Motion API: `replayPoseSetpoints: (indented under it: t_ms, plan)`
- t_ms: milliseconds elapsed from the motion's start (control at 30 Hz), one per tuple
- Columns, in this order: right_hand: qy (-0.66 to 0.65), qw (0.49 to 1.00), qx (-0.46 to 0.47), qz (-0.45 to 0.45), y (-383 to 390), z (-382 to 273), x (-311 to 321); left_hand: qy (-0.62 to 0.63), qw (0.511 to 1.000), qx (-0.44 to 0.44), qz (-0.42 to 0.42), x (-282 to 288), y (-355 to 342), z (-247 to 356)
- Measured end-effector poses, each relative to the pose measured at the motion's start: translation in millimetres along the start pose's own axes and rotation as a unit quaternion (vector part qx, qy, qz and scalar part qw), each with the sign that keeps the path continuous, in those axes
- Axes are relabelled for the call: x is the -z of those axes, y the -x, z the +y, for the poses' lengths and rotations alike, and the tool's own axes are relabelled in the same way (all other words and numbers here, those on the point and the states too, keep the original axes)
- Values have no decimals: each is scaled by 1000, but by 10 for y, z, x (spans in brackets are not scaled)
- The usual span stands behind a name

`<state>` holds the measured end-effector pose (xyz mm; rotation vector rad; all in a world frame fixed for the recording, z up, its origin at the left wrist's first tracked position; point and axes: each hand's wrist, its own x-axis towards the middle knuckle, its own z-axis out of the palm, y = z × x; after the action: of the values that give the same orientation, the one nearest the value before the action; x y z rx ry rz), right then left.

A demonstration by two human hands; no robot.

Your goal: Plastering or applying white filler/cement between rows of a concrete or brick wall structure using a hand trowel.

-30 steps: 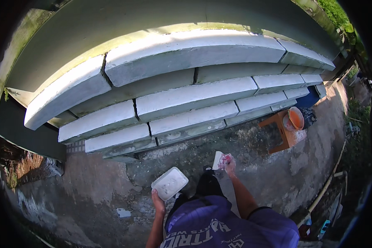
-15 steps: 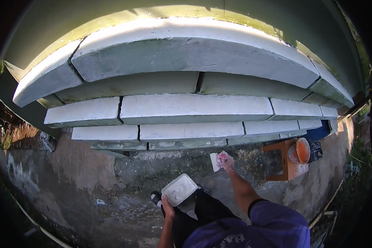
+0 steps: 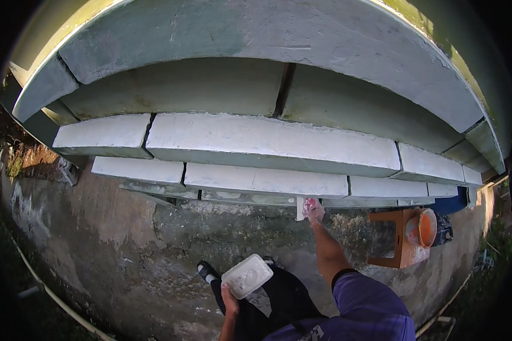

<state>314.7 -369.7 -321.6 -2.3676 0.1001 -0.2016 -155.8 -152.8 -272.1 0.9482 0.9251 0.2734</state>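
Observation:
My left hand (image 3: 229,301) grips the corner of a shallow white rectangular tray (image 3: 256,287), held above my legs. Some whitish paste lies in its bottom. My right hand (image 3: 315,213) is closed on the pink-and-red smeared handle of a wide scraper (image 3: 300,209) with a pale blade. The arm reaches forward, and the blade is up by the underside of the lowest white-topped ledge (image 3: 256,177). Whether the blade touches the lower face (image 3: 233,196) beneath that ledge, I cannot tell.
Tiered curved ledges with dark joints rise ahead, including a middle ledge (image 3: 267,136). On the right, an orange-brown stool (image 3: 407,258) carries an orange-lined bucket (image 3: 427,227). Stained concrete floor (image 3: 125,267) lies below. A pale pipe (image 3: 57,301) runs along the left edge.
My right hand has moved forward with the scraper, up to the lowest ledge. The view has shifted closer to the ledges. My left hand still holds the tray.

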Motion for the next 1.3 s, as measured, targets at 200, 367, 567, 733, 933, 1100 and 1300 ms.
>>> replayPoseSetpoints:
  t_ms: [200,367,567,733,933,1100,1300]
  plan:
    - [-62,985,-152,-61,113,-121,79,-50,997,17,64,-201,-9,194]
    - [-99,990,2,-102,390,-247,-533,-225,964,-70,124,9,-77,-80]
    - [-512,702,-318,-380,767,-1013,-22,-20,987,-76,136,-320,-59,287]
    - [-471,685,-242,-501,916,-1764,1187,-198,974,-100,55,-523,56,658]
    - [-363,756,-141,-526,1068,-2347,2340,-192,978,-85,16,-1063,155,1341]
    - [-136,911,243,-304,1324,-2789,2609,-189,980,-62,-17,-1349,183,1769]
    - [-17,924,247,-293,1438,-3558,2953,-198,976,-58,-77,-1412,167,2153]
